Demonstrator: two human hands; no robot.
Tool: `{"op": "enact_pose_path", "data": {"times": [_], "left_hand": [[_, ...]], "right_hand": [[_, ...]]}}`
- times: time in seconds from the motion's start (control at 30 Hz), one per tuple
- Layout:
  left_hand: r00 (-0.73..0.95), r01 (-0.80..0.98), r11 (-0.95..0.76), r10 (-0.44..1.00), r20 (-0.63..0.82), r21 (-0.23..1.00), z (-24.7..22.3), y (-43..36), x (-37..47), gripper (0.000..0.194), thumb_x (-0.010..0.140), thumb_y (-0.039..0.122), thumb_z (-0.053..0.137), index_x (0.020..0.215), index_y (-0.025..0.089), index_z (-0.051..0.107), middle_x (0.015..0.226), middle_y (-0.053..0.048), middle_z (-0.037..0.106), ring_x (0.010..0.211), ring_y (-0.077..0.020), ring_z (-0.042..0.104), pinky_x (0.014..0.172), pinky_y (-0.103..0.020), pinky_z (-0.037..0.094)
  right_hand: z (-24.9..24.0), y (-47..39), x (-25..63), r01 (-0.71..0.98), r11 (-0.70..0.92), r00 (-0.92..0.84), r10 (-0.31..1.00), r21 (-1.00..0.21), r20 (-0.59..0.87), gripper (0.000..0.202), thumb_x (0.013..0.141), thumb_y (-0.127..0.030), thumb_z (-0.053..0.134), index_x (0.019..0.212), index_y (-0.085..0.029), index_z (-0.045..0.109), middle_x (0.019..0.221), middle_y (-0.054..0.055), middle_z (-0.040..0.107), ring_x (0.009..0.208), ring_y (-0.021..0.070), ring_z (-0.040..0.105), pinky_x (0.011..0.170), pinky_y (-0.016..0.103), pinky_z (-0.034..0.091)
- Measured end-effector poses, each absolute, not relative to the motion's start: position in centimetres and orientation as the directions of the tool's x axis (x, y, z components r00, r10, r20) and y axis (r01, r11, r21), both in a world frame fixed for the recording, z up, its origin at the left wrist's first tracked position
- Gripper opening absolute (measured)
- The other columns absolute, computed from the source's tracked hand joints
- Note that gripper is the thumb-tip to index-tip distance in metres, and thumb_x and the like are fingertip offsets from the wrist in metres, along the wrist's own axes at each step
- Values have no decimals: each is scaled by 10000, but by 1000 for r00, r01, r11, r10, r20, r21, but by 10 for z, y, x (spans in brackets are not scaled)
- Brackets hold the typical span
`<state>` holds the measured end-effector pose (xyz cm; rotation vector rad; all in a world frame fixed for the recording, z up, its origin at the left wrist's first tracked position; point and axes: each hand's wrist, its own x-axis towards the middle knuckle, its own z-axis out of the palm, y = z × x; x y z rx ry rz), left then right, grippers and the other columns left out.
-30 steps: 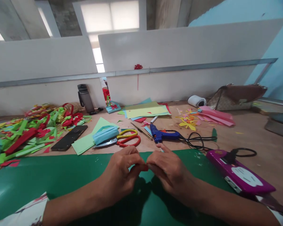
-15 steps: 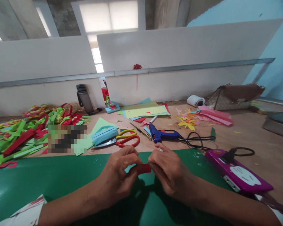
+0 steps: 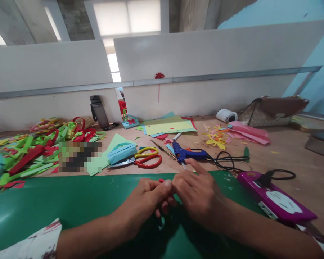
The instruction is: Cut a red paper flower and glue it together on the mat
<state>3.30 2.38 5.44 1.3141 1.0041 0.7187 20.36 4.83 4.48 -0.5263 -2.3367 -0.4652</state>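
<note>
Both hands meet over the green mat (image 3: pixel 97 201). My left hand (image 3: pixel 152 203) is closed in a pinch on a red paper strip (image 3: pixel 161 181), of which only a small edge shows above the thumb. Against it, my right hand (image 3: pixel 196 194) is closed with its fingertips at the same strip, one finger raised. Most of the strip is hidden by the fingers. Just beyond the right hand lies a blue glue gun (image 3: pixel 190 154). Red-and-yellow-handled scissors (image 3: pixel 148 160) rest past the left hand, beside a folded light-blue paper piece (image 3: pixel 122 153).
Heaped paper strips (image 3: pixel 35 151) cover the left side, near a grey bottle (image 3: pixel 99 113). Coloured sheets (image 3: pixel 169 126) lie at the back. On the right are a purple power strip (image 3: pixel 277 198), black cable (image 3: pixel 226 158), yellow paper flowers (image 3: pixel 216 140) and a handbag (image 3: pixel 275 111).
My left hand has turned, bringing its thumb on top. The red strip, seen between both hands before, is now mostly covered by fingers. The view has shifted slightly.
</note>
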Motion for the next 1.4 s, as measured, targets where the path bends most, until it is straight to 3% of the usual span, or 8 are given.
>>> {"op": "enact_pose_path", "data": {"times": [0.13, 0.27, 0.4, 0.53, 0.7, 0.97, 1.13, 1.4], "left_hand": [[357, -78, 216, 917, -175, 973, 48, 27, 39, 327, 809, 418, 500, 630, 148, 540, 608, -1, 492, 563, -107, 453, 499, -207, 333], [247, -15, 50, 968, -45, 999, 52, 31, 35, 293, 825, 371, 508, 625, 157, 528, 597, 7, 515, 568, -107, 461, 536, -210, 360], [185, 102, -81, 981, 61, 991, 57, 32, 29, 303, 848, 350, 490, 640, 139, 554, 593, -4, 578, 556, -103, 493, 555, -209, 385], [226, 74, -17, 974, 0, 997, 56, 30, 30, 292, 848, 365, 489, 667, 139, 523, 618, -30, 633, 513, -103, 528, 547, -223, 417], [328, 46, -10, 945, -5, 999, 53, 28, 31, 276, 860, 371, 470, 786, 121, 558, 625, -32, 627, 483, -99, 531, 525, -225, 417], [349, 22, 47, 936, -52, 999, 56, 28, 33, 311, 833, 413, 499, 782, 112, 556, 677, -55, 629, 529, -113, 544, 569, -243, 430], [349, -15, 52, 936, -43, 999, 53, 27, 30, 371, 870, 443, 428, 798, 126, 606, 734, -62, 639, 606, -130, 562, 601, -241, 424], [367, -148, 123, 928, -61, 981, 46, 29, 27, 316, 847, 405, 503, 813, 129, 654, 757, -42, 601, 626, -107, 526, 559, -199, 399]], "right_hand": [[49, 40, 205, 446, 854, -730, 176, 267, 660, 283, 885, -59, 351, 766, -111, 602, 645, 68, 635, 609, 166, 580, 935, 463, 317], [47, 43, 205, 437, 880, -711, 210, 187, 672, 269, 869, -34, 355, 785, -114, 598, 699, 80, 653, 652, 171, 597, 951, 470, 305], [45, 48, 203, 448, 880, -554, 411, -157, 723, 209, 866, -80, 421, 709, -157, 535, 633, 17, 585, 598, 144, 539, 773, 358, 425], [48, 50, 203, 396, 641, -390, 766, -658, 511, 289, 939, -252, 407, 681, -178, 517, 625, -16, 540, 580, 117, 517, 549, 223, 402], [49, 51, 203, 245, 488, -403, 837, -838, 370, 362, 947, -368, 382, 696, -170, 551, 632, -16, 559, 599, 116, 531, 572, 224, 417], [47, 49, 202, 212, 470, -465, 820, -857, 335, 301, 913, -307, 474, 674, -163, 584, 622, -19, 582, 593, 110, 535, 587, 222, 422], [50, 47, 200, 219, 572, -496, 763, -790, 415, 195, 874, -131, 515, 708, -176, 608, 677, -25, 630, 648, 114, 581, 659, 227, 440], [34, 54, 205, 332, 896, -565, 439, -295, 698, 155, 865, -85, 474, 837, -168, 603, 704, 24, 642, 643, 152, 545, 741, 340, 421]]}}
